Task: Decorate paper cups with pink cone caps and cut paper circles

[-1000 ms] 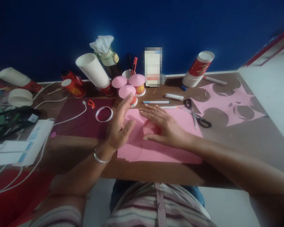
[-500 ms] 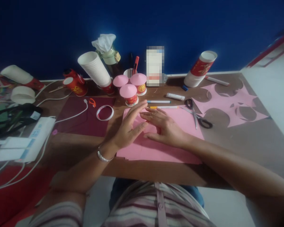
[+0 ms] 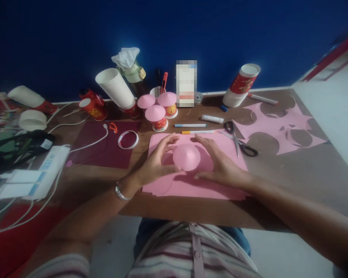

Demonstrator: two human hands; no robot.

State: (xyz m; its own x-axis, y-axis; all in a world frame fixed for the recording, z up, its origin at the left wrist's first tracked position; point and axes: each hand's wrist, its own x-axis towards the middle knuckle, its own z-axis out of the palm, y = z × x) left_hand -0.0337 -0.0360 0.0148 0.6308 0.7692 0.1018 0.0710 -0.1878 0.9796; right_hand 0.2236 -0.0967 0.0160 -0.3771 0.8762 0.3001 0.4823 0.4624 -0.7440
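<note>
A small pink paper cone (image 3: 186,157) stands point up above the stack of pink paper sheets (image 3: 159,185). Whatever is under the cone is hidden from above. My left hand (image 3: 155,164) curves around its left side with the fingers apart, the thumb very near the rim; I cannot tell if it touches. On the other side my right hand (image 3: 219,162) is open, fingers and thumb spread and clear of the cone. Behind the sheets stand three small red cups with pink cone tops (image 3: 156,114).
Scissors (image 3: 236,139) lie at the sheets' right edge, beside cut pink scraps (image 3: 275,121). Two markers (image 3: 190,125) and a glue stick (image 3: 212,119) lie behind. Stacked paper cups (image 3: 114,87), a tape roll (image 3: 128,139) and a power strip (image 3: 48,172) are leftward.
My hands, earlier close together over the sheets and covering the spot, have parted to either side. The pink cone between them now shows. The view has shifted slightly.
</note>
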